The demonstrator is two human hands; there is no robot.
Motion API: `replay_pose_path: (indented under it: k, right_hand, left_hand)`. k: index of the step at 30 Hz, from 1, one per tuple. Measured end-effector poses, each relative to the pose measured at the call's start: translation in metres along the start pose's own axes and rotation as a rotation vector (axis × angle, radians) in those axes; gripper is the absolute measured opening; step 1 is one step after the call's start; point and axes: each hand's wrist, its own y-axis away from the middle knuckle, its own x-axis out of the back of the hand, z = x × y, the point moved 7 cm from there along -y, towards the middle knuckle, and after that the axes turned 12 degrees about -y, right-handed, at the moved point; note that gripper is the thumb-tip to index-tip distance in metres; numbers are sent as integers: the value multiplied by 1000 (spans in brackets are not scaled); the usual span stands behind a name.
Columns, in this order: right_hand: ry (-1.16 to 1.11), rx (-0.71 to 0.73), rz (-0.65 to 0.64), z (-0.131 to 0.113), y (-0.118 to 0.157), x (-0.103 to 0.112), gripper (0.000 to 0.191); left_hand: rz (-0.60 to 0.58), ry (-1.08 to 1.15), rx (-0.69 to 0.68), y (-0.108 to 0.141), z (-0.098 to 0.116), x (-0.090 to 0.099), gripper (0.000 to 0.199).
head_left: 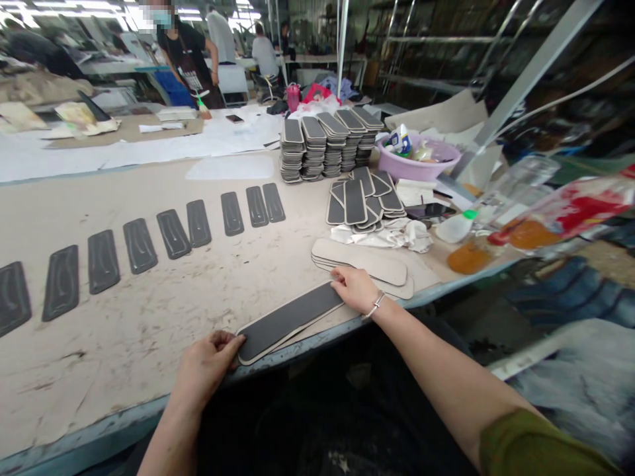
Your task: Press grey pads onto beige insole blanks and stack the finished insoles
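Observation:
A long dark grey panel with a beige border (292, 320) lies at the table's front edge, its ends rounded. My left hand (208, 360) pinches its near left end between thumb and fingers. At the opposite end my right hand (354, 289), with a bracelet at the wrist, grips the panel's edge. Another beige layer shows just beneath the panel along its lower side. Right behind my right hand is a small pile of beige strips (367, 261). A row of dark, glossy-streaked pieces (139, 244) runs across the table to the left.
Tall stacks of bordered panels (325, 145) stand at the back, with a loose heap (354, 201) before them. A purple basin (419, 158), crumpled white cloth (389, 235) and a bottle with orange liquid (466, 258) are at the right. A masked person (191, 56) stands beyond the table.

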Motion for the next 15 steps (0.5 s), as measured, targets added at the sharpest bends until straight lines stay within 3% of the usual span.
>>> replay_pose_path:
  k: [15]
  right_hand:
    - [134, -31, 21, -9, 11, 6, 33]
  left_hand:
    - [-38, -84, 4, -2, -1, -3, 39]
